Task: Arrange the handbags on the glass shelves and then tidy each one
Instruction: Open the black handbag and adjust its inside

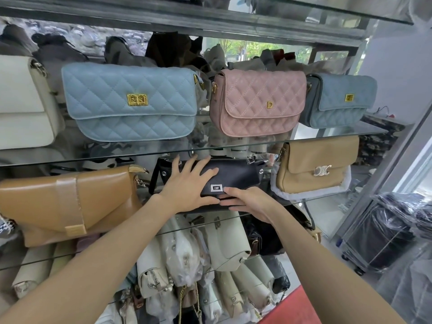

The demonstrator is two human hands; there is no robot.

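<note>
My left hand (187,183) flat on black handbag (233,174), steadying; right hand (247,202) fingers straight, pressing flap edge below clasp (216,188) to close it.

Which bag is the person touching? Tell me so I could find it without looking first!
Find the glass shelf holding the blue and pink quilted bags, then look at the shelf just under it. In the middle sits the black bag, with the left hand flat on it and the right hand at its bottom edge. It is the only black one, between two tan bags.
</note>
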